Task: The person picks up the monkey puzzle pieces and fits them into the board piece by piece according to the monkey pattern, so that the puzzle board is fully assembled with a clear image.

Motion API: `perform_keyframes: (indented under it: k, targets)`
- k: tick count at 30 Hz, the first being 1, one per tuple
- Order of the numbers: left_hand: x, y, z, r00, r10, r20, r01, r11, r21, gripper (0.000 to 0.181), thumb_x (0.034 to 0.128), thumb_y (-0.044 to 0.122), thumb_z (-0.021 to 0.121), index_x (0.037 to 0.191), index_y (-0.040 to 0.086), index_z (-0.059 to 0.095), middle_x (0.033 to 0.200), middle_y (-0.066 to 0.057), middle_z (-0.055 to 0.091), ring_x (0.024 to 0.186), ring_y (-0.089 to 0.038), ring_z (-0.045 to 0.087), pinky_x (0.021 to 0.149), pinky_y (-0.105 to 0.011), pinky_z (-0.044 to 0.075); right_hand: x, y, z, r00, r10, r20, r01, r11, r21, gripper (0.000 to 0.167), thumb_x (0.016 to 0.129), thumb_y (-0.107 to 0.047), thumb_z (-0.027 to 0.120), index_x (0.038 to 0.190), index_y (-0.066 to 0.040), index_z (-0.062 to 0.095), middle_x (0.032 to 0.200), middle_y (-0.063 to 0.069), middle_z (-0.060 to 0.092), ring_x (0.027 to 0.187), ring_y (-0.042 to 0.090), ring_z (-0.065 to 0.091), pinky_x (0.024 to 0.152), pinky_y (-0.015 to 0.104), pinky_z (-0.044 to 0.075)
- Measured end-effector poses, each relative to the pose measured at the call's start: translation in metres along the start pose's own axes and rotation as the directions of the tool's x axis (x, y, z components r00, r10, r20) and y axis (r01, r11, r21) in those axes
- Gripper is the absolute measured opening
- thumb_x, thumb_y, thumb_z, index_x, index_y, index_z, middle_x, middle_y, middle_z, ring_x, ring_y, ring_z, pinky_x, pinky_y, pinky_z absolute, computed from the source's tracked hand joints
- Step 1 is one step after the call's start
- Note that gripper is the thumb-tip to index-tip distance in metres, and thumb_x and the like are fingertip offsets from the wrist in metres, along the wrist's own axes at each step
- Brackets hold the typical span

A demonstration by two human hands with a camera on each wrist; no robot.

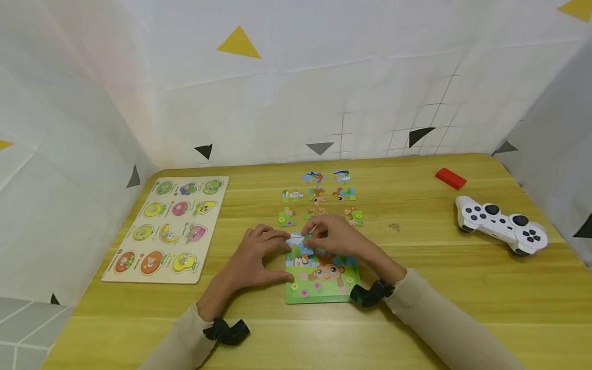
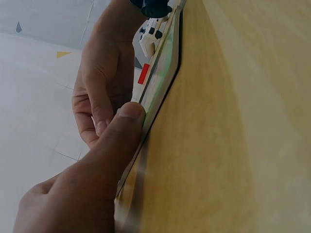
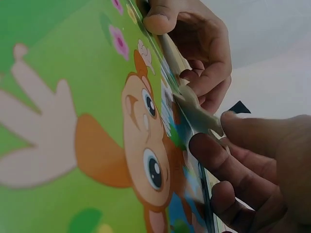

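Puzzle board (image 1: 319, 276): lower centre of head view. Right hand (image 1: 336, 237): pinching one puzzle piece (image 3: 203, 115) at board's upper left. Left hand (image 1: 255, 258): thumb and fingers spread, board's left edge. Loose pieces (image 1: 317, 197): eight, centre, unplaced. Progress: apparently early.

Soft, even light fills the head view, with a pale sheen on the worktop (image 1: 277, 339) and wide-angle stretching toward the edges. Both wrist views look dimmer; in the left, a shadow runs beneath the puzzle board (image 2: 160, 73), its print blurred.
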State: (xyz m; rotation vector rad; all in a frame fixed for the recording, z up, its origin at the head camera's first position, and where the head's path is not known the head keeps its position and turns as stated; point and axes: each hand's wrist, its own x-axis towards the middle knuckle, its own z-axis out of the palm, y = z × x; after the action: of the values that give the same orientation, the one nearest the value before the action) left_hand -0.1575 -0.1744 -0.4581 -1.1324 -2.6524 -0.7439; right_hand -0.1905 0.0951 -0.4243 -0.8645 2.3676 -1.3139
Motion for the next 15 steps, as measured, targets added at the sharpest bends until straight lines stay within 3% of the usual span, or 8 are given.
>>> perform_keyframes:
  k: [4,8,15]
  targets:
    - [0.0003,0.0005,0.0002,1.000,0.004,-0.004,-0.004,1.000,-0.007,0.054,0.0771,0.069,0.077,0.114,0.031,0.070,0.140,0.008,0.062,0.125,-0.014,0.049,0.097,-0.045,0.035,-0.0011,-0.0022,-0.0007,1.000,0.005,0.017,-0.004,1.000,-0.031,0.028,0.092,-0.021,0.077,0.115,-0.006,0.070,0.082,-0.001,0.075,0.074,0.008,0.068,0.081,0.030,0.056]
    - [0.0005,0.0008,0.0006,1.000,0.005,-0.004,-0.005,1.000,-0.007,0.053,0.0767,0.068,0.078,0.114,0.031,0.070,0.139,0.007,0.062,0.124,-0.014,0.050,0.097,-0.045,0.035,-0.0028,-0.0058,-0.0018,0.998,0.023,0.054,-0.020,0.998,-0.053,0.041,0.087,-0.026,0.082,0.119,-0.005,0.068,0.085,-0.002,0.074,0.070,0.008,0.064,0.070,0.027,0.053]
    - [0.0006,0.0011,0.0000,1.000,0.005,-0.008,-0.005,1.000,-0.008,0.053,0.0762,0.066,0.079,0.114,0.030,0.070,0.139,0.006,0.063,0.124,-0.014,0.050,0.097,-0.045,0.035,-0.0045,-0.0084,-0.0022,0.995,-0.041,0.095,0.058,0.980,-0.190,0.043,0.085,-0.025,0.084,0.120,-0.007,0.067,0.090,-0.003,0.071,0.071,0.005,0.058,0.069,0.024,0.050]
